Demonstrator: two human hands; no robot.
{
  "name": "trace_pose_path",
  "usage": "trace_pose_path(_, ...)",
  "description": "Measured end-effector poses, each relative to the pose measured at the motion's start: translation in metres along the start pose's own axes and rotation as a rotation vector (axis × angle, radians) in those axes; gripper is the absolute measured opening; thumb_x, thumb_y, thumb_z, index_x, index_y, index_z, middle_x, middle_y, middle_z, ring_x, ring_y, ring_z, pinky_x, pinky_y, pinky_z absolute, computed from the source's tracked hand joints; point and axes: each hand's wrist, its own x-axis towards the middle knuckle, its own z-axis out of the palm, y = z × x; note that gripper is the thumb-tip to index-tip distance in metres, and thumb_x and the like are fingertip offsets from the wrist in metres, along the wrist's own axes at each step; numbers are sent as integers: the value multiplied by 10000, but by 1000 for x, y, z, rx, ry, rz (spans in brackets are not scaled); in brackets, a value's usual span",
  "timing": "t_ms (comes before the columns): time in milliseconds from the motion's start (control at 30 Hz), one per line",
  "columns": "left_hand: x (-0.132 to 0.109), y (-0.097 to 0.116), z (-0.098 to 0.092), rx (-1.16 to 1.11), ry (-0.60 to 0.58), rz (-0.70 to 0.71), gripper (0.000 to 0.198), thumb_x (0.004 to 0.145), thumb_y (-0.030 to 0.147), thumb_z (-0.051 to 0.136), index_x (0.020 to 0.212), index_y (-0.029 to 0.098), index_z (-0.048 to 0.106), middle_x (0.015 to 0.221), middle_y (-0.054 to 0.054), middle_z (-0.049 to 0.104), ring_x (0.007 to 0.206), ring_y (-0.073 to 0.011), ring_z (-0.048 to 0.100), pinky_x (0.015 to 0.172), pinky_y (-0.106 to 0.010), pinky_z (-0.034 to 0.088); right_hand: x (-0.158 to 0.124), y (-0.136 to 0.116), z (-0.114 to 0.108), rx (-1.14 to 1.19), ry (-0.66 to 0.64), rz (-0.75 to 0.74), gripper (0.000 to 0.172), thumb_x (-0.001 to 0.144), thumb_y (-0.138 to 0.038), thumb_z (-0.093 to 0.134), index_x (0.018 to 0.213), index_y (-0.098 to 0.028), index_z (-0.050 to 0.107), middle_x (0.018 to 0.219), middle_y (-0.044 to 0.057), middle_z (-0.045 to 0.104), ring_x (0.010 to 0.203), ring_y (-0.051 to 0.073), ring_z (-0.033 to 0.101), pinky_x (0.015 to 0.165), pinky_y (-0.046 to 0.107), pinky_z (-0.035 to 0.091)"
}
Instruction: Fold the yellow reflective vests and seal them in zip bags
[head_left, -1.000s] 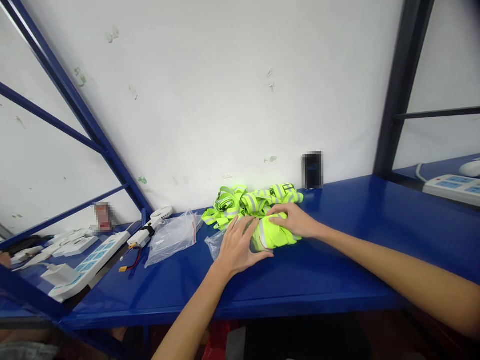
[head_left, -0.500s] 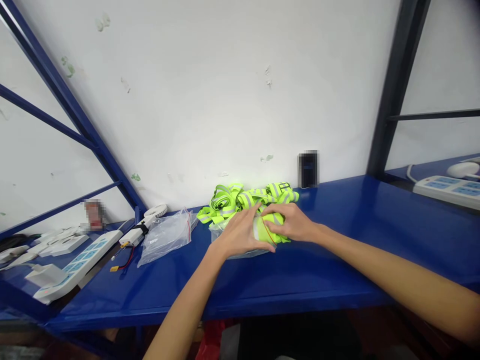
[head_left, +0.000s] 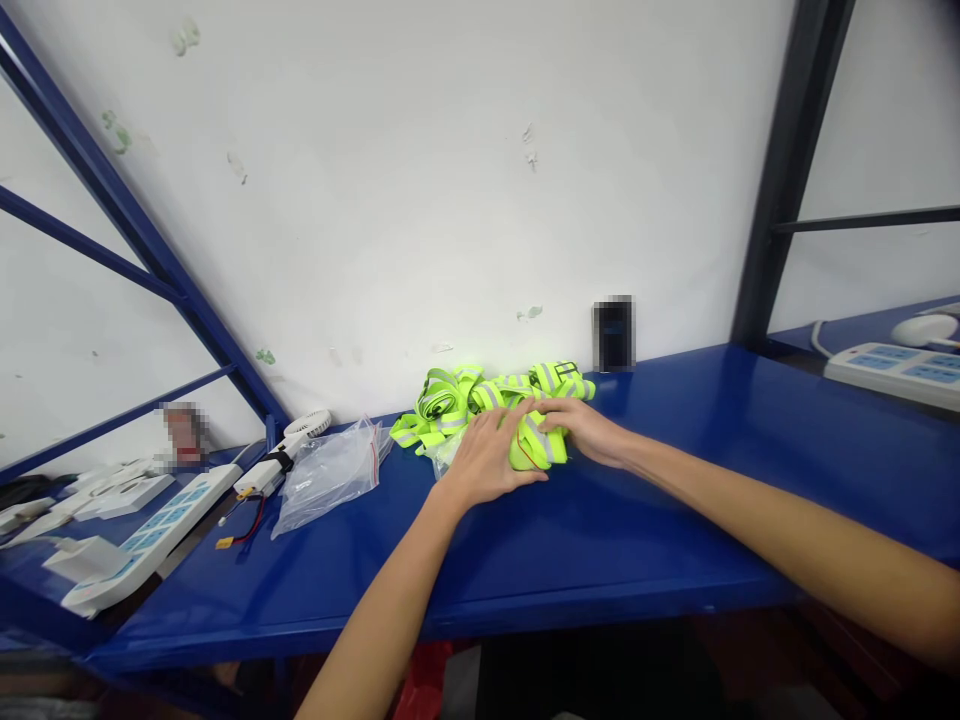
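Observation:
A folded neon-yellow reflective strap (head_left: 538,448) with silver bands sits between my two hands, partly inside a clear zip bag (head_left: 444,456) with a red line at its mouth. My left hand (head_left: 487,458) is curved around the bag's left side, thumb below the opening. On the right end of the strap, the fingers of my right hand (head_left: 589,430) press from above; its thumb is hidden. Just behind, a pile of loose and rolled reflective straps (head_left: 450,392) lies against the wall, some with black buckles.
Left of the hands lie more clear zip bags (head_left: 330,475), a small white fan (head_left: 307,425) with a wired battery pack, and a power strip (head_left: 150,540). A blurred dark box (head_left: 613,335) stands by the wall. The blue table (head_left: 637,560) ends at a front edge.
The folded strap has tilted and sits deeper between my hands. My right hand's fingers have shifted from gripping its side to its upper right end. The view has moved slightly.

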Motion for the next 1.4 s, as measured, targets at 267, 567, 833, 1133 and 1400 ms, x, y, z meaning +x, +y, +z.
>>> trace_pose_path(267, -2, 4, -8, -43, -56, -6, 943, 726, 571, 697, 1496, 338, 207, 1228, -100, 502, 1123, -312, 507, 935, -476, 422, -2, 2, 12, -14, 83, -130, 389, 589, -306, 798, 900, -181, 602, 896, 24, 658, 879, 205, 624, 811, 350, 498)
trace_pose_path(567, 12, 19, -16, -17, -37, 23, 870, 759, 435, 684, 1493, 329, 231, 1158, -79, 530, 1071, -279, 536, 949, -433, 425, -9, 6, 38, 86, 227, -147, 282, 697, -281, 650, 958, -195, 589, 950, 80, 704, 923, 243, 662, 843, 379, 509)
trace_pose_path(833, 6, 7, -23, -47, -16, 31, 880, 739, 424, 693, 1488, 295, 249, 1191, -84, 545, 1080, -273, 525, 944, -424, 436, -22, -17, 26, -146, -55, -123, 242, 830, -354, 524, 829, -169, 678, 804, 44, 638, 778, 202, 578, 704, 315, 459)
trace_pose_path(1133, 0, 1, 3, -238, 177, 90, 691, 741, 391, 601, 1390, 245, 417, 1328, -104, 466, 1197, -281, 476, 1004, -419, 407, -22, -5, 26, 61, -282, 20, 234, 809, -391, 628, 832, -164, 677, 820, 34, 618, 787, 188, 577, 739, 322, 494)
trace_pose_path(1400, 10, -17, 16, -236, 432, -353, 245, 879, 262, 409, 970, 165, 614, 958, -85, 660, 917, -213, 607, 849, -338, 446, -8, 20, 34, 220, -22, 192, 283, 721, -424, 724, 783, -182, 592, 825, 7, 522, 789, 155, 538, 656, 335, 579)
